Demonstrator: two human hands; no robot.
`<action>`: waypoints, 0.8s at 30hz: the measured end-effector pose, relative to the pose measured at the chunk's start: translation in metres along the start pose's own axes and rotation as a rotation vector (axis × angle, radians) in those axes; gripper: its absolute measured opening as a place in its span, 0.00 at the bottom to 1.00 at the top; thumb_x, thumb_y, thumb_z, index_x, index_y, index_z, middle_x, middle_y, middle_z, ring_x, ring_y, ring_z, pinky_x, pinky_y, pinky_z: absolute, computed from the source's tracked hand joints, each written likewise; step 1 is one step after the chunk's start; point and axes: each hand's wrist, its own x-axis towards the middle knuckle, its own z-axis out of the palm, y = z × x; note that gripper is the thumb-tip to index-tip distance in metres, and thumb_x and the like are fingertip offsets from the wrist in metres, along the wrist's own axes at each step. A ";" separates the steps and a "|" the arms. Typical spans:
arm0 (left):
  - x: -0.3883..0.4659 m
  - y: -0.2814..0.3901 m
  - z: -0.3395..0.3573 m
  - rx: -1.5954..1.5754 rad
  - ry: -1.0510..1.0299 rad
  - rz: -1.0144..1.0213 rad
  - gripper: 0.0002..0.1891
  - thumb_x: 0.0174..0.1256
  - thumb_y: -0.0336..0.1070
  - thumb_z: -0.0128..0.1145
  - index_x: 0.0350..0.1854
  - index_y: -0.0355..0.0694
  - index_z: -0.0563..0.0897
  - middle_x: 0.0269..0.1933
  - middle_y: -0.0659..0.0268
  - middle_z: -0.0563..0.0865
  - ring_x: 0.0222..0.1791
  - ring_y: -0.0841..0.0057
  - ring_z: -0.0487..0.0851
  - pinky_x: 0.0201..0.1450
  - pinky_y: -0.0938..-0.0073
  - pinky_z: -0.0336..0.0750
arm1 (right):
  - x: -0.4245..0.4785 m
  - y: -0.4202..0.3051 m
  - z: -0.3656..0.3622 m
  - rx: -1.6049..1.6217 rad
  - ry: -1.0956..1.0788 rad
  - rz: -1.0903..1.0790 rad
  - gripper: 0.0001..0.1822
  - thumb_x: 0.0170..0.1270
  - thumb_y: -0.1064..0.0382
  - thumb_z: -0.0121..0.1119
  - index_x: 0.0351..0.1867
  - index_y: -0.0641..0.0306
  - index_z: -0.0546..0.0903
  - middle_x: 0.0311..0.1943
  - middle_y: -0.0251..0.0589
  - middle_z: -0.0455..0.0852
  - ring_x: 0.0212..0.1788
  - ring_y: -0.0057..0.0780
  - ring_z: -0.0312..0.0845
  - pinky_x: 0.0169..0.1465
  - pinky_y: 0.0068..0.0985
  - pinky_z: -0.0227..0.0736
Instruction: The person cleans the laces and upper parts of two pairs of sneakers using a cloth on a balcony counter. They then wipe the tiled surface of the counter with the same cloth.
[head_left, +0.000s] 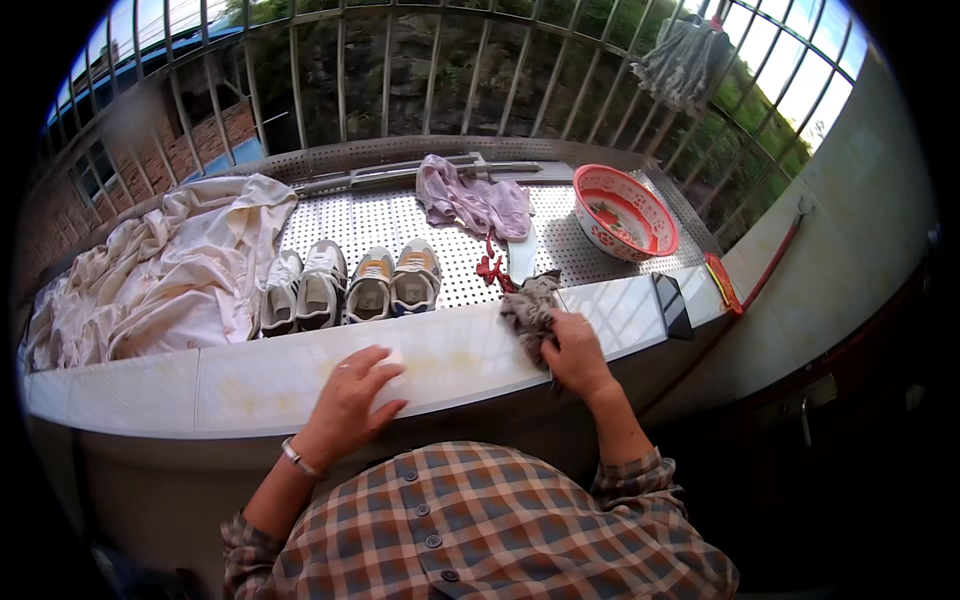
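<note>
My right hand (579, 352) grips a crumpled grey-brown rag (529, 311) against the white tiled ledge (465, 367). The rag's upper end reaches the perforated metal shelf beyond, by some red strips (491, 271). Over the ledge to the left is my left hand (356, 401), thumb and fingers spread and curved. Between its fingers shows a whitish patch (391, 367); whether it is a held object or glare is unclear. Two pairs of sneakers stand behind this hand, one whitish pair (304, 289) and one with tan-orange tongues (394, 281).
A large pale cloth (172, 262) heaps over the shelf's left side. Farther back lie a lilac cloth (474, 199) and metal rails (360, 178). A red-and-white basin (626, 214) stands at right; a dark flat object (671, 307) rests on the ledge. Metal bars (386, 75) enclose the far side, with a mop (686, 64) hanging there.
</note>
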 end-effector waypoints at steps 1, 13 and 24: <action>0.015 0.007 0.010 -0.009 -0.056 0.049 0.26 0.54 0.35 0.68 0.57 0.43 0.77 0.63 0.52 0.73 0.64 0.53 0.69 0.67 0.58 0.64 | -0.001 -0.009 0.000 0.069 -0.092 0.023 0.19 0.52 0.68 0.60 0.47 0.70 0.75 0.38 0.55 0.81 0.45 0.54 0.74 0.51 0.43 0.69; 0.136 0.074 0.125 0.090 -0.278 0.042 0.31 0.52 0.56 0.66 0.59 0.54 0.74 0.71 0.53 0.62 0.73 0.43 0.52 0.62 0.37 0.55 | -0.091 0.166 -0.119 -0.487 0.370 0.421 0.29 0.64 0.52 0.59 0.61 0.69 0.70 0.58 0.55 0.75 0.61 0.50 0.69 0.64 0.40 0.62; 0.133 0.069 0.155 0.168 -0.065 0.133 0.18 0.53 0.53 0.64 0.42 0.50 0.80 0.43 0.62 0.78 0.56 0.53 0.73 0.52 0.52 0.64 | -0.044 0.122 -0.136 -0.408 -0.001 0.737 0.40 0.59 0.33 0.55 0.62 0.64 0.72 0.56 0.57 0.77 0.57 0.53 0.73 0.61 0.41 0.66</action>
